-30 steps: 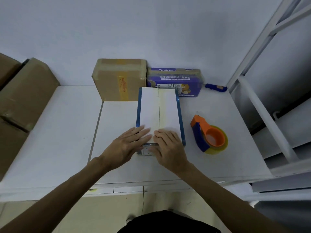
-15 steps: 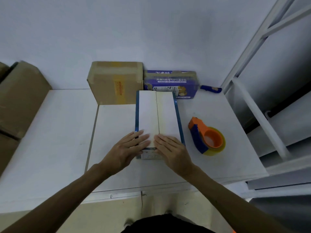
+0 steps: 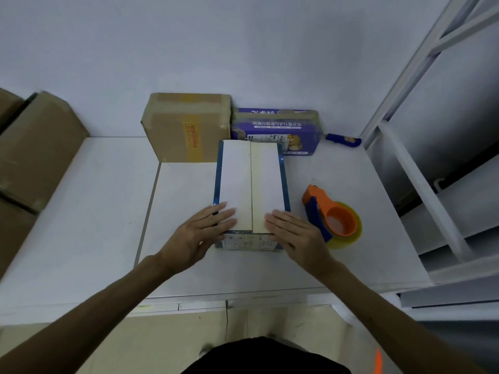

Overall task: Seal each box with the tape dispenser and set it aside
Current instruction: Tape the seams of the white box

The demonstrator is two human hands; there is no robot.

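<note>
White flaps of the box (image 3: 251, 179) are held closed under the two hands, and no tape is being laid, so the folding is judged done and the sealing of this box is yet to be carried out; whether any tape already lies along the centre seam cannot be told. The hands are kept apart, one on each side of that seam at the near end: the left hand (image 3: 205, 230) is laid flat with straight fingers over the left flap and its blue edge, the right hand (image 3: 294, 233) flat on the right flap. Nothing is gripped. The tape dispenser (image 3: 333, 220) lies untouched just beside the right hand on the table (image 3: 108, 211), where the box is stood lengthwise in the middle. Behind it, a brown carton (image 3: 186, 128) and a purple box (image 3: 275, 125), both banded with tape, are judged already sealed and set aside.
</note>
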